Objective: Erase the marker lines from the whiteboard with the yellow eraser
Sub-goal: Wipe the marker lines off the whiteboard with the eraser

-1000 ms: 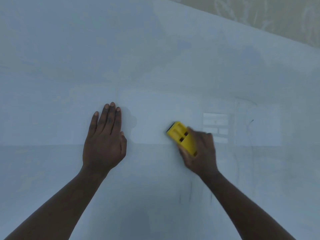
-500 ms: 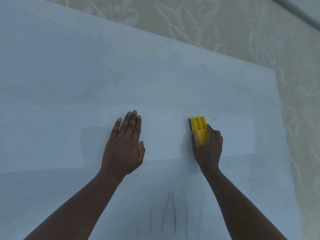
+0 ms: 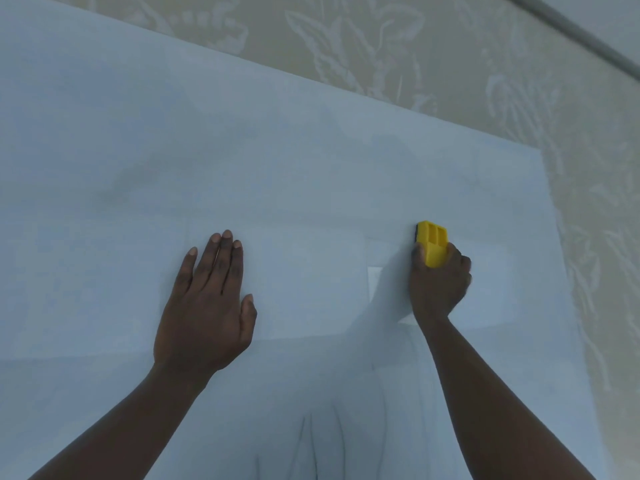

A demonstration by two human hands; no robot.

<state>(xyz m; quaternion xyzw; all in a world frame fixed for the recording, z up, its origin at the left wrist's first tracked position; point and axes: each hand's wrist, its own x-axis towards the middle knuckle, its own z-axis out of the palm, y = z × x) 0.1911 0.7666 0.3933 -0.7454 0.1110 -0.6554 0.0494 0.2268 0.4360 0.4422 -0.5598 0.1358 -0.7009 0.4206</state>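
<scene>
The pale whiteboard (image 3: 277, 150) fills most of the view. My right hand (image 3: 439, 285) grips the yellow eraser (image 3: 433, 242) and presses it upright against the board at the right of centre. My left hand (image 3: 207, 306) lies flat on the board with fingers together, well to the left of the eraser. Faint dark marker lines (image 3: 311, 445) run vertically near the bottom centre, below and between my two forearms. Other thin streaks show faintly just left of my right forearm.
Beige wallpaper with a leaf pattern (image 3: 450, 46) surrounds the board above and to the right. The board's right edge (image 3: 554, 237) lies close to my right hand. A grey moulding strip (image 3: 588, 39) crosses the top right corner.
The view has shifted, showing more wall above and right. My right hand with the eraser moved right and turned upright. My left hand stays flat on the board.
</scene>
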